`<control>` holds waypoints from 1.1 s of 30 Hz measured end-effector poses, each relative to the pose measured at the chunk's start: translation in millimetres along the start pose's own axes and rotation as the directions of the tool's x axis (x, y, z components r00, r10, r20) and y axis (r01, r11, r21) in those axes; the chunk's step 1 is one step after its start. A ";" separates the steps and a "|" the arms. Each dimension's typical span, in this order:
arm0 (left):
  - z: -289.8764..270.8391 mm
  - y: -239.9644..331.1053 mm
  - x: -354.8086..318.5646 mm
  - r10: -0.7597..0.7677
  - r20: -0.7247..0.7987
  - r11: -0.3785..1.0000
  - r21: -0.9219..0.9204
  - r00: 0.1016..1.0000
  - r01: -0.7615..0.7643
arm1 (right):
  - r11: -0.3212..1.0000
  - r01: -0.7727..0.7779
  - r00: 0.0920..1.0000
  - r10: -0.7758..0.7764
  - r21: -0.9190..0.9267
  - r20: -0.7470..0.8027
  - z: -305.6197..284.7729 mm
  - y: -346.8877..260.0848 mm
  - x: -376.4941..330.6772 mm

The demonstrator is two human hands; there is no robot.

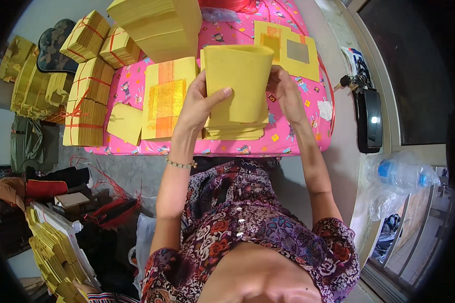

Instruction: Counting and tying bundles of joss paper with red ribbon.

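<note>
A yellow paper sheet (237, 83) is bent over on itself, its top edge showing a loose loop at the right. Its left side is gripped by my left hand (201, 103), thumb across the front and fingers behind. At the sheet's right edge my right hand (287, 96) is open with loosely bent fingers, the tips partly hidden by the paper. Whether those tips touch it I cannot tell. Below the sheet lies a stack of yellow paper (235, 132). To its left is a pile of yellow sheets with an orange and gold patch (168, 98).
The table wears a pink patterned cover (129, 144). Red-tied yellow bundles (86, 101) line its left side, with a tall yellow stack (159, 30) behind. Patched sheets (298, 53) lie at the far right. A clear plastic bottle (402, 173) is beside the window. Another person's hand (86, 288) shows at lower left.
</note>
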State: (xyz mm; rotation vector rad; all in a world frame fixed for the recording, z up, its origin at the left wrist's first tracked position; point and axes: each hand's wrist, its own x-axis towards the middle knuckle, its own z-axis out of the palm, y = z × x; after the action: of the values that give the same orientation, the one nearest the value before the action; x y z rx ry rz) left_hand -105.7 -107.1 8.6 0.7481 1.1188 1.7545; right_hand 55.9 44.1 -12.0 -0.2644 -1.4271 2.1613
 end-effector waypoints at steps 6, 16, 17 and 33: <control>2.2 -16.0 7.6 0.181 0.015 0.976 0.118 0.983 -0.182 | 0.764 0.200 0.969 -0.246 -0.614 0.010 19.3 3.6 -7.7; 1.6 -40.0 -0.9 0.383 0.011 0.887 0.277 0.924 -0.370 | 0.681 0.251 0.963 -0.245 -0.688 0.109 13.5 14.8 -4.4; 1.1 -40.0 -0.9 0.383 0.009 0.887 0.276 0.924 -0.370 | 0.702 0.227 0.970 -0.222 -0.675 0.095 13.4 15.9 -4.0; -4.0 -6.4 21.6 -0.055 -0.011 0.966 0.251 0.998 0.056 | 0.922 -0.089 0.996 0.070 -0.376 -0.063 12.6 5.3 16.0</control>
State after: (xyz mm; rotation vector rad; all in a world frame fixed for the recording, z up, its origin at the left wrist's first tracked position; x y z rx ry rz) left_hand -115.7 -87.7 1.6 0.8565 1.3691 1.5855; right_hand 35.2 41.0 -9.4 -0.5196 -1.8289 1.9086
